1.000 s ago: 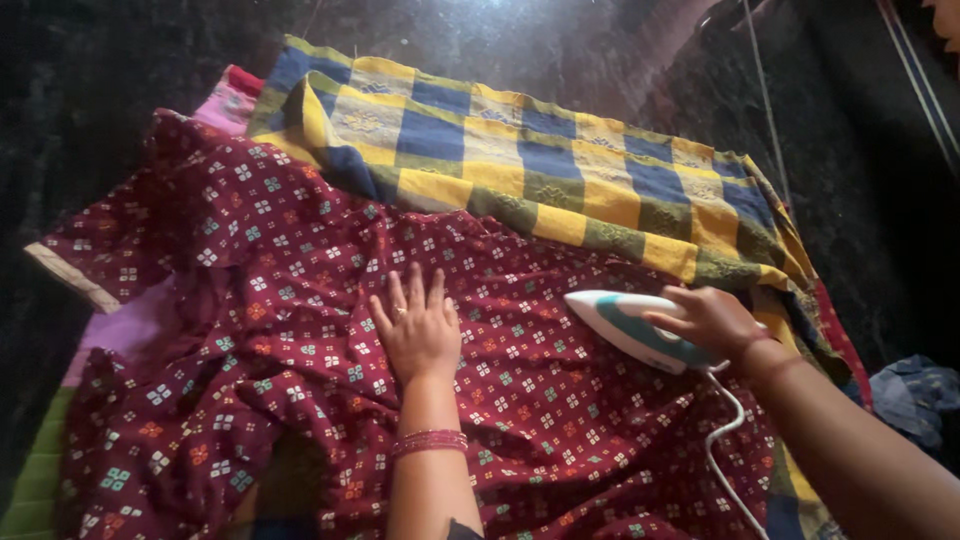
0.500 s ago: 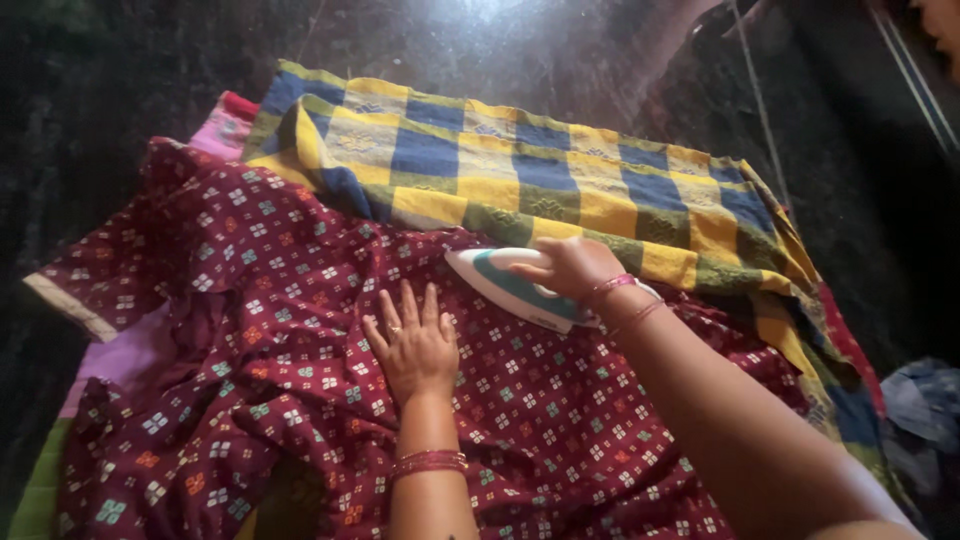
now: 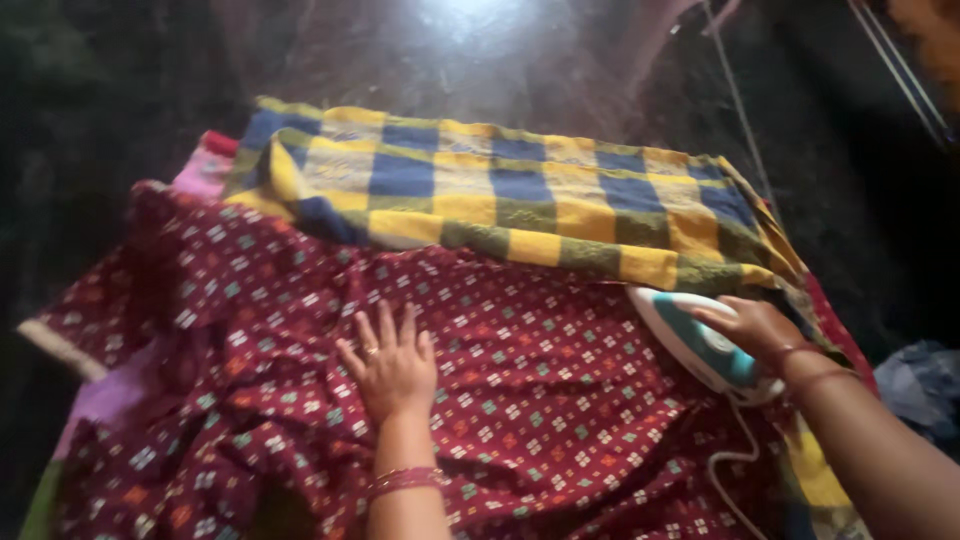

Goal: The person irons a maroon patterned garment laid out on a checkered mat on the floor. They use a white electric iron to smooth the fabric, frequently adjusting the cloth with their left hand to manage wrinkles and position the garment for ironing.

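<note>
Two hands show in our head view, the only view we have. Our left hand (image 3: 392, 365) lies flat, fingers spread, palm down on the maroon cloth (image 3: 540, 370), holding nothing, only pressing. Our right hand (image 3: 752, 325) is closed around the handle of the iron (image 3: 692, 340), which sits at the cloth's right edge, tip pointing up and left, soleplate on or just over the fabric; we cannot tell if it is fully down. The cloth is spread over a checked blanket (image 3: 520, 200), with a creased heap at lower left and a smoother stretch between the hands. A white cord (image 3: 735, 460) loops from the iron's heel across the cloth near our right wrist. Risks, as we judge them: the iron pointed toward the spread fingers could reach them if it travels far across; a pause in one spot could scorch the print; the cord could snag under the forearm and jerk the iron; folds near the left hand could be pressed in as creases. Light is dim, so edges are hard to read.
</note>
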